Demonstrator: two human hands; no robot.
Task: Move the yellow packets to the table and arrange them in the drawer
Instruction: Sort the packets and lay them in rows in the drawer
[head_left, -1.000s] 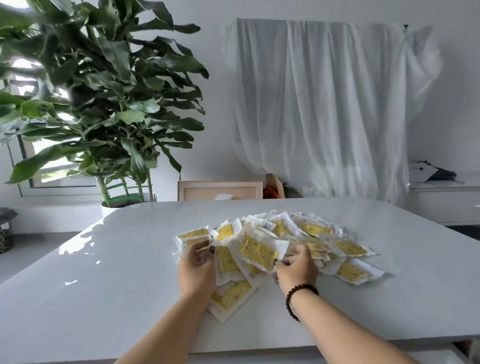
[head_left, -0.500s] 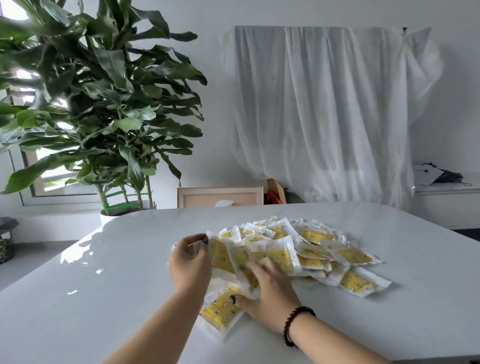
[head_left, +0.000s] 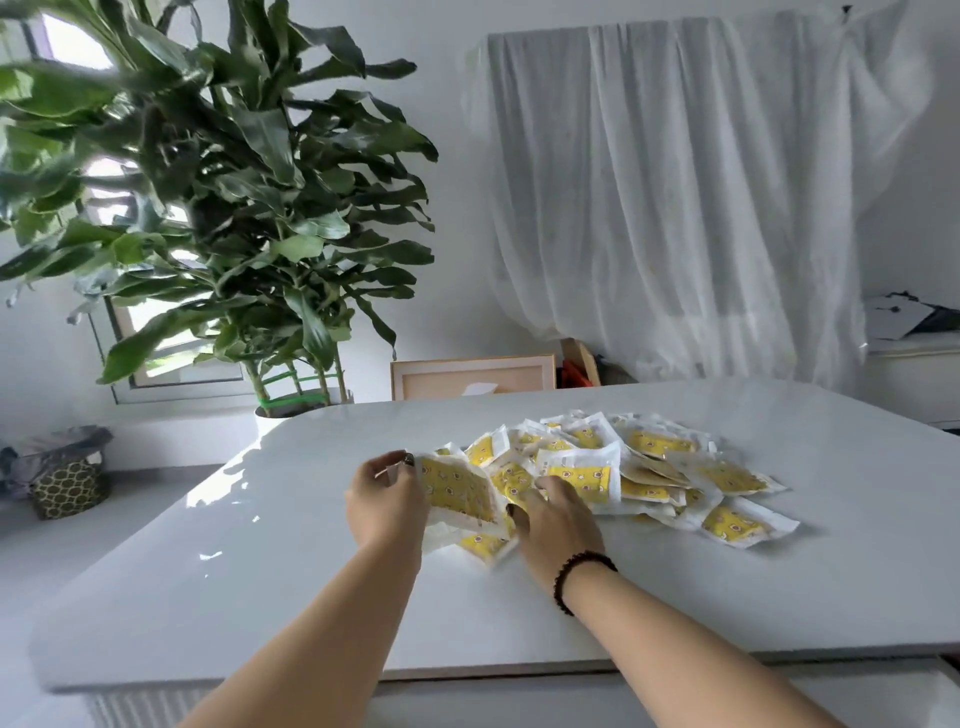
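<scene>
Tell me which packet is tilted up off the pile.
The packet the left hand grips at the pile's left end; the others lie flat on the table.

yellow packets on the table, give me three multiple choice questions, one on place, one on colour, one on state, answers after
1. Where is the pile of yellow packets?
A. on the white table
B. on the floor
C. in a basket

2. What colour is the bracelet on the right wrist?
A. red
B. dark, near black
C. yellow

3. What is the left hand doing?
A. lying flat on bare table
B. hanging off the table's edge
C. holding a packet lifted at the pile's left end

Answers:
1. A, the packets are spread over the tabletop.
2. B, dark beads ring the wrist behind the right hand.
3. C, its fingers curl round the packet's left edge, with the packet tilted up.
</scene>
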